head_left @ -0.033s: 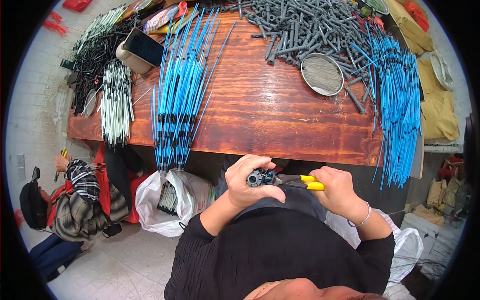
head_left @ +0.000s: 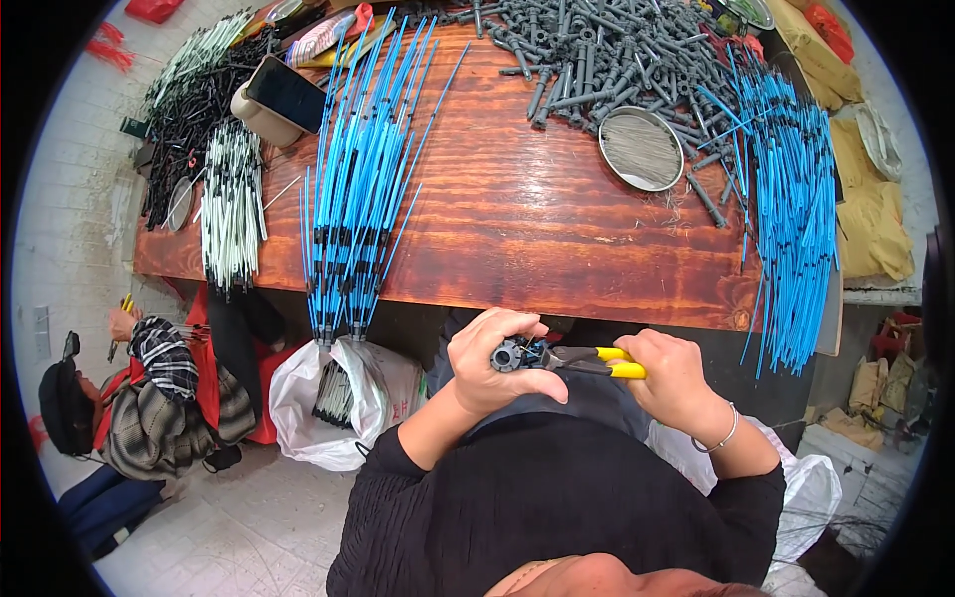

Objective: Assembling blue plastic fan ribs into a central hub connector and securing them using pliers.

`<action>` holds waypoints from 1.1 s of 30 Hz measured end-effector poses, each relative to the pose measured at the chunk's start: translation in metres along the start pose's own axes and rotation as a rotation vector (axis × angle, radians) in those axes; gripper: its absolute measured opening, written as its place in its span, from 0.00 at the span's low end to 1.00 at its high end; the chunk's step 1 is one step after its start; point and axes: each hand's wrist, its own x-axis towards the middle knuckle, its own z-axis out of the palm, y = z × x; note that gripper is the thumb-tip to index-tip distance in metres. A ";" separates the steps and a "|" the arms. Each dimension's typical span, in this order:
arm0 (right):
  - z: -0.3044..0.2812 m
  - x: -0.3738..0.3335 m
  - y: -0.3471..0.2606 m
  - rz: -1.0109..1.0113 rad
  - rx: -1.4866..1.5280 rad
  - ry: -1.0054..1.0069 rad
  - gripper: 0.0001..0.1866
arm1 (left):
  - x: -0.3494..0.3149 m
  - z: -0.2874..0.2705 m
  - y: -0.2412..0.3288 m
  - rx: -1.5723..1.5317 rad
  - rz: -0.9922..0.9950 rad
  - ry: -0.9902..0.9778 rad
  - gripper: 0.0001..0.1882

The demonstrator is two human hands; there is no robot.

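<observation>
My left hand (head_left: 484, 360) is closed round a dark grey ribbed plastic fitting (head_left: 506, 356) with a round hollow end; a bit of blue shows beside it. My right hand (head_left: 668, 373) grips the yellow handles of pliers (head_left: 587, 361). The plier jaws point left and reach the fitting by my left fingers; whether they bite on anything is too small to tell. Both hands are held in front of my body, just off the near edge of the wooden table (head_left: 477, 229).
Blue rods with black fittings lie in bundles left (head_left: 358, 189) and right (head_left: 796, 209), overhanging the table edge. Grey tube parts (head_left: 607, 50) are heaped at the back, beside a round dish of thin pins (head_left: 642, 149). A phone (head_left: 286, 95) leans at left. A co-worker (head_left: 169, 388) sits far left.
</observation>
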 end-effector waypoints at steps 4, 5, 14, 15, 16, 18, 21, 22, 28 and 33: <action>-0.002 0.002 -0.002 -0.005 -0.055 0.010 0.12 | -0.003 0.000 0.002 0.008 0.009 0.011 0.37; -0.002 0.002 -0.002 -0.008 -0.058 0.010 0.12 | -0.002 0.001 0.003 0.025 0.014 0.024 0.36; 0.005 0.005 0.016 -0.063 -0.063 -0.046 0.12 | -0.003 -0.008 -0.004 -0.112 0.071 -0.140 0.39; 0.005 0.008 0.021 -0.099 -0.066 -0.044 0.11 | -0.002 -0.009 -0.005 -0.113 0.070 -0.139 0.39; 0.005 0.011 0.023 -0.136 -0.069 -0.041 0.11 | -0.001 -0.010 -0.006 -0.131 0.069 -0.171 0.40; 0.004 0.014 0.024 -0.165 -0.069 -0.016 0.12 | -0.001 -0.012 -0.007 -0.166 0.066 -0.234 0.42; 0.002 0.018 0.024 -0.229 -0.069 0.037 0.13 | 0.000 -0.012 -0.007 -0.163 0.077 -0.231 0.43; 0.000 0.019 0.022 -0.231 -0.087 0.043 0.13 | 0.000 -0.012 -0.007 -0.162 0.083 -0.229 0.43; 0.001 0.023 0.027 -0.275 -0.005 -0.029 0.14 | 0.001 -0.010 -0.006 -0.153 0.086 -0.211 0.43; -0.003 0.025 0.023 -0.257 -0.031 -0.062 0.14 | 0.001 -0.011 -0.004 -0.160 0.068 -0.254 0.42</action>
